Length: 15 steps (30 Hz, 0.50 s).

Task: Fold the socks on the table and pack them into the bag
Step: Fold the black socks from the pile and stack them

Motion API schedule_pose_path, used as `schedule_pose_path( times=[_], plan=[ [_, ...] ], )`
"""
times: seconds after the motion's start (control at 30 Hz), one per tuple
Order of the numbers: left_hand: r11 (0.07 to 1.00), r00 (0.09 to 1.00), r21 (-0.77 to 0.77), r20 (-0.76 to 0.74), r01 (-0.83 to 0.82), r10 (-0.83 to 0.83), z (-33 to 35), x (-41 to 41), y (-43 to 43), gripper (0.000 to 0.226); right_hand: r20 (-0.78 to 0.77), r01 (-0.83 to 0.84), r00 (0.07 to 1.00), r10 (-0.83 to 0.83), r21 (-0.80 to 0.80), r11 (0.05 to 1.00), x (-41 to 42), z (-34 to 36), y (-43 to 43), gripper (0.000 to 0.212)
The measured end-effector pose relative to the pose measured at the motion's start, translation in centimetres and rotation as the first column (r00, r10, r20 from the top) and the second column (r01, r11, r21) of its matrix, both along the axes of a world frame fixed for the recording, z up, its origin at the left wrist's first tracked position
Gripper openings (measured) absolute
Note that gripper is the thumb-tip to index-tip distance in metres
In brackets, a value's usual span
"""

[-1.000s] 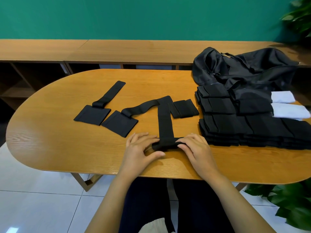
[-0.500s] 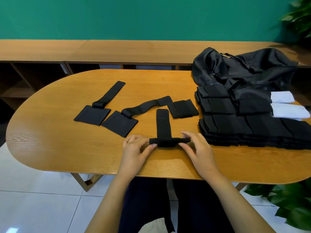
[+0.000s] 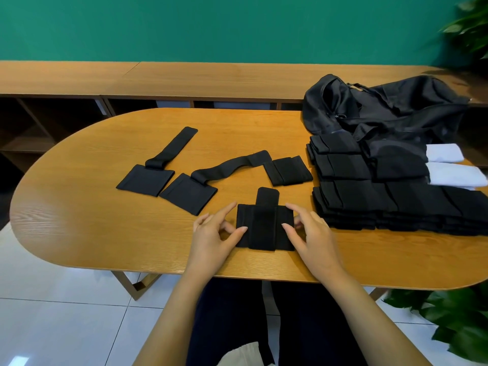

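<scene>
From my seat at the remote station, the left end of the wooden table (image 3: 79, 207) carries a long black sock (image 3: 148, 179) lying flat, its narrow part running away toward the far edge. Just beside it, corner almost touching, lies a second black sock (image 3: 188, 192), whose narrow part snakes off to the right. Next comes my left hand (image 3: 211, 241), near the table's front edge. Its fingers are spread and fairly straight, thumb tip and forefinger touching the left edge of the sock being folded (image 3: 264, 228) – no closed grasp that I can make out. That sock sits flat as a wide black block, with one short tab sticking out beyond its far side. My right hand (image 3: 314, 241) mirrors the left, fingers loosely spread, tips on the block's right edge. Behind it rests a small folded bundle (image 3: 287, 170). Further right is a layered stack of folded black socks (image 3: 369, 204) with two white socks (image 3: 454, 175) at its far right – and behind them the black bag (image 3: 383, 112), slumped at the table's far edge.
</scene>
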<state>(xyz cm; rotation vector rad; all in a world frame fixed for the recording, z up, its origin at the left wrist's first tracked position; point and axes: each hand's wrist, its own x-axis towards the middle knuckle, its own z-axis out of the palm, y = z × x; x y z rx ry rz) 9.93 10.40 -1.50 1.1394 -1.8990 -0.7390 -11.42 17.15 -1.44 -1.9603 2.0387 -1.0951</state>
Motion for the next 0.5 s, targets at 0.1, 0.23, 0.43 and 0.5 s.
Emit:
schedule_pose_path(
  times=[0.1,0.23,0.43,0.5],
  plan=[
    [1.0,1.0,0.005,0.012,0.001,-0.001,-0.07,0.06,-0.04,0.057,-0.017,-0.003,1.0,0.002,-0.021,1.0,0.18,0.14,0.14,0.043],
    [0.999,0.997,-0.025,0.073,-0.022,0.024,-0.18,0.16,-0.12,0.044,-0.132,0.0,0.991,-0.014,-0.111,0.994,0.26,-0.04,0.05,0.031],
    [0.995,0.99,-0.081,0.134,0.049,-0.037,0.31,0.04,-0.02,0.039,-0.304,-0.077,0.949,0.089,0.051,0.996,0.38,0.03,-0.16,0.046],
    [0.993,0.982,-0.077,0.176,0.086,-0.071,0.3,-0.06,-0.07,0.045,-0.303,-0.127,0.94,0.16,0.126,0.984,0.3,-0.1,-0.32,0.047]
  ],
)
